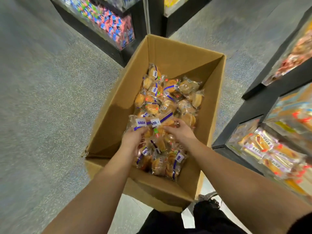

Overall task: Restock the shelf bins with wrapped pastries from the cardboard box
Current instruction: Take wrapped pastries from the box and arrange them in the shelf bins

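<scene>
An open cardboard box (pixel 116 105) stands on the floor in front of me, its bottom covered with several golden pastries (pixel 168 97) in clear wrappers with blue-and-white labels. Both my hands are inside the box near its front. My left hand (pixel 133 141) grips a bunch of wrapped pastries (pixel 143 123) that stick up above the fingers. My right hand (pixel 180 130) pinches pastry wrappers in the same bunch from the right side. More wrapped pastries hang below the hands.
Shelf bins with wrapped pastries (pixel 266 149) rise at my right, close to the box. Another black shelf unit with colourful wrapped sweets (pixel 111 24) stands beyond the box at the back left. Speckled grey floor (pixel 42 98) spreads to the left.
</scene>
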Available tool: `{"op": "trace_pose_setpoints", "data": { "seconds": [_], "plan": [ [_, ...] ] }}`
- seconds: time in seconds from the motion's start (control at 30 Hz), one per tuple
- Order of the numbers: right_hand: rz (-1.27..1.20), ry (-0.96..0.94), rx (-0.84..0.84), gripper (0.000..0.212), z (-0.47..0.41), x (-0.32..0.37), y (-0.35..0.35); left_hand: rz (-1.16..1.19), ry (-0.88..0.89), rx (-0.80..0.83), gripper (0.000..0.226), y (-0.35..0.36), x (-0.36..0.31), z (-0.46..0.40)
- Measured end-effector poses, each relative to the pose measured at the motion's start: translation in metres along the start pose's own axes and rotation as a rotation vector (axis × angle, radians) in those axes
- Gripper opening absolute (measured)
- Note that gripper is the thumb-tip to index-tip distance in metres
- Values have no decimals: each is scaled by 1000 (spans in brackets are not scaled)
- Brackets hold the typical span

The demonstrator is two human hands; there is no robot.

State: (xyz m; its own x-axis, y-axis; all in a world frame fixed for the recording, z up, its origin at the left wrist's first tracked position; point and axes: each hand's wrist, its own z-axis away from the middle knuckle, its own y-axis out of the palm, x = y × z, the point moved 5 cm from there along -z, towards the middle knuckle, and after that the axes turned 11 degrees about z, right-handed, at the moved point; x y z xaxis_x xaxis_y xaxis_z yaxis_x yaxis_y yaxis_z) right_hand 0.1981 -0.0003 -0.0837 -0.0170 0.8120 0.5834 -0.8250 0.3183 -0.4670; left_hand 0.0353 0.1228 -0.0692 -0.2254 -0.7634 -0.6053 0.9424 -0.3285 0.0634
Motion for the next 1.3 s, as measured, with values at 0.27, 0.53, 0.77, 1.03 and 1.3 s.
{"op": "trace_pose_setpoints", "data": {
  "seconds": [0.27,0.53,0.77,1.03,1.3],
  "plan": [
    [-236,-157,-96,58,53,-6,-92,-76,141,159,80,58,-31,70],
    [-445,-315,-361,62,154,-67,-202,-92,240,408,91,156,-12,166],
    [-831,-408,-676,55,283,-185,-277,-274,268,630,52,256,86,278],
    [-683,-361,-896,60,455,-359,-349,-506,197,886,37,370,253,431],
    [-742,-244,-818,86,602,-521,-399,-1080,219,1197,55,462,359,564]
  ]
}}
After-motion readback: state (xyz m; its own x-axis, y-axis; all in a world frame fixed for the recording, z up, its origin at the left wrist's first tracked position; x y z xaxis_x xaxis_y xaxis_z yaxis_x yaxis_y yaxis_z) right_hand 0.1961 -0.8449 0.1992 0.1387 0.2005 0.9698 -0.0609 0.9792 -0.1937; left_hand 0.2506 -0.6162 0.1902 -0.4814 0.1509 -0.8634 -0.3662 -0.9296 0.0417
